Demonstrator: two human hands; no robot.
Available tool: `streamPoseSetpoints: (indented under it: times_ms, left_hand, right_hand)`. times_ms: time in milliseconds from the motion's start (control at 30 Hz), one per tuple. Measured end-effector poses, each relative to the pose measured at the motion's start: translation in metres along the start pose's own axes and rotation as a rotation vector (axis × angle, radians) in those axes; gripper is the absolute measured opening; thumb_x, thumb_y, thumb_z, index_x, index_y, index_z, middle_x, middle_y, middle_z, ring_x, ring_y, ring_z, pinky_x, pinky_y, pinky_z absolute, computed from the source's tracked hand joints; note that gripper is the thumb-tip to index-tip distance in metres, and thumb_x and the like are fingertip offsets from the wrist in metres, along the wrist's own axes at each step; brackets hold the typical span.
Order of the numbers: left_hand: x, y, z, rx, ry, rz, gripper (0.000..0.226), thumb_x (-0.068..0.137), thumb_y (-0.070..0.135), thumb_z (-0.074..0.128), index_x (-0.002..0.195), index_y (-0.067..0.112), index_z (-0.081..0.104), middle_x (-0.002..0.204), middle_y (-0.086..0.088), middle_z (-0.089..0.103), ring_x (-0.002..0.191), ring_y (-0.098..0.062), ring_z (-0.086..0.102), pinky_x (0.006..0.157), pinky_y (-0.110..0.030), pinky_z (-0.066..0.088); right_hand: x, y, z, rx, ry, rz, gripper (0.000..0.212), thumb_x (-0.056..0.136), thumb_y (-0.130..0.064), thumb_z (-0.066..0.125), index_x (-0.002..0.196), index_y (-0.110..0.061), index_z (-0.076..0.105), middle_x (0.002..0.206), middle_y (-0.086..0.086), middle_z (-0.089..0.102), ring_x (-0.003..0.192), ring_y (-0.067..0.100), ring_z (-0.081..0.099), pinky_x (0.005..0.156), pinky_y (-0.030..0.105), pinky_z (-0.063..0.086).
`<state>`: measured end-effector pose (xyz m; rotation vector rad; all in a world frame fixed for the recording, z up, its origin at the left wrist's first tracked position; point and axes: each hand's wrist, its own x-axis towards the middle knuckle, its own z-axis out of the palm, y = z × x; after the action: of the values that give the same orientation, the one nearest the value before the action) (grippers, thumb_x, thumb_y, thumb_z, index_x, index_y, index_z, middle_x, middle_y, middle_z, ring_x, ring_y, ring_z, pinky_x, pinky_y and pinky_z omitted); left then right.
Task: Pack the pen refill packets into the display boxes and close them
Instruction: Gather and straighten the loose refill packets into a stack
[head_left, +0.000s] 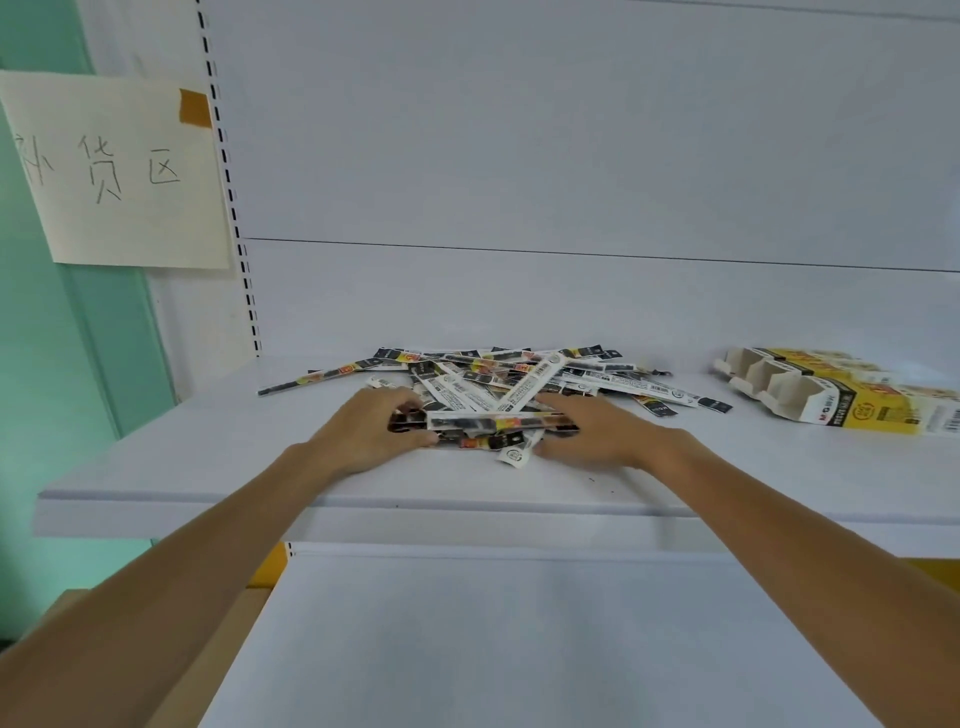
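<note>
Two hands grip a bundle (488, 423) of packets at the near edge of the pile (524, 376). The left hand (371, 434) curls its fingers round one end, the right hand (597, 436) round the other. Boxes (836, 397) lie well right of the pile, on the same shelf (208, 467).

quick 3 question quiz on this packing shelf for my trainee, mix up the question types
1. True or false: the display boxes lie to the right of the packet pile.
2. What do the left hand and right hand grip between them? A: a bundle of packets. B: a display box. C: nothing.
3. Fill in: the pile rests on a white ____.
Key: 1 true; 2 A; 3 shelf.
</note>
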<state>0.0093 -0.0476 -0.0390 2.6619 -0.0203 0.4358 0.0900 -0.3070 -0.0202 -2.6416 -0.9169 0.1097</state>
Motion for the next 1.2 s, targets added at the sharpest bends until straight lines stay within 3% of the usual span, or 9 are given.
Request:
streamPoseSetpoints:
  times_ms: [167,333,467,600,700,833,933,1067,1200]
  left_hand:
    - [0.007,0.03,0.007,-0.021,-0.033,0.083,0.062,0.075,0.054,0.066,0.127,0.023,0.049,0.126,0.005,0.051,0.108,-0.01,0.047,0.089,-0.026,0.04]
    - [0.007,0.026,0.005,-0.025,-0.074,0.067,0.066,0.077,0.053,0.065,0.133,0.023,0.044,0.134,0.005,0.045,0.125,-0.013,0.04,0.102,-0.03,0.035]
    - [0.01,0.04,-0.002,-0.21,-0.177,0.052,0.074,0.065,0.036,0.043,0.136,0.014,0.041,0.142,-0.003,0.038,0.134,-0.017,0.03,0.102,-0.029,0.029]
    - [0.013,0.038,0.003,0.122,-0.23,0.121,0.071,0.08,0.064,0.042,0.136,0.022,0.04,0.138,0.002,0.043,0.13,-0.018,0.037,0.105,-0.04,0.034]
    - [0.008,0.018,0.009,0.22,-0.185,0.156,0.061,0.09,0.057,0.04,0.14,0.023,0.036,0.144,0.004,0.036,0.13,-0.016,0.033,0.107,-0.034,0.031]
    - [0.007,0.019,0.009,0.231,-0.134,0.153,0.058,0.092,0.05,0.044,0.14,0.02,0.035,0.141,0.001,0.041,0.126,-0.018,0.035,0.102,-0.032,0.033]
    - [0.01,0.034,0.01,0.157,-0.103,0.18,0.056,0.089,0.05,0.05,0.134,0.018,0.044,0.134,0.0,0.049,0.121,-0.018,0.04,0.097,-0.032,0.036]
    - [0.015,0.041,0.019,0.102,-0.164,0.289,0.062,0.083,0.053,0.059,0.134,0.022,0.042,0.134,0.004,0.046,0.121,-0.012,0.04,0.1,-0.03,0.036]
    - [0.016,0.038,0.018,0.058,-0.139,0.277,0.069,0.079,0.051,0.065,0.137,0.026,0.038,0.142,0.008,0.032,0.128,-0.011,0.035,0.104,-0.031,0.035]
  right_hand:
    - [0.014,-0.023,0.007,-0.363,0.244,0.045,0.112,0.066,-0.074,0.059,0.145,-0.011,0.011,0.147,0.008,0.031,0.134,0.028,0.032,0.105,0.053,0.03]
    - [0.018,-0.019,0.001,-0.482,0.141,-0.225,0.093,0.08,-0.068,0.049,0.149,-0.028,0.001,0.158,-0.006,0.003,0.145,0.013,0.001,0.117,0.049,0.0]
    - [0.029,-0.038,0.013,-0.287,-0.003,-0.104,0.075,0.08,-0.064,0.051,0.143,-0.028,0.031,0.15,-0.001,0.027,0.138,0.021,0.026,0.111,0.05,0.022]
    - [0.034,-0.05,0.014,-0.333,0.083,-0.137,0.075,0.076,-0.069,0.054,0.132,-0.021,0.046,0.146,0.007,0.03,0.135,0.025,0.024,0.109,0.053,0.024]
    - [0.023,-0.031,0.002,-0.287,0.005,-0.12,0.08,0.07,-0.072,0.058,0.13,-0.02,0.047,0.141,0.002,0.034,0.131,0.022,0.03,0.111,0.048,0.023]
    - [0.006,0.0,-0.013,-0.084,-0.039,-0.001,0.078,0.069,-0.064,0.066,0.129,-0.018,0.043,0.127,0.002,0.047,0.107,0.016,0.047,0.086,0.03,0.041]
    - [0.004,0.005,-0.012,-0.045,0.008,0.041,0.089,0.07,-0.059,0.069,0.14,-0.016,0.035,0.131,0.003,0.045,0.113,0.018,0.046,0.091,0.03,0.039]
    - [0.014,0.001,-0.009,-0.169,0.123,0.021,0.06,0.071,-0.063,0.065,0.092,-0.007,0.065,0.089,0.009,0.06,0.082,0.022,0.055,0.064,0.029,0.04]
    - [0.016,-0.002,-0.004,-0.12,0.276,0.069,0.056,0.072,-0.062,0.066,0.067,-0.007,0.051,0.065,0.0,0.045,0.063,0.017,0.045,0.053,0.029,0.034]
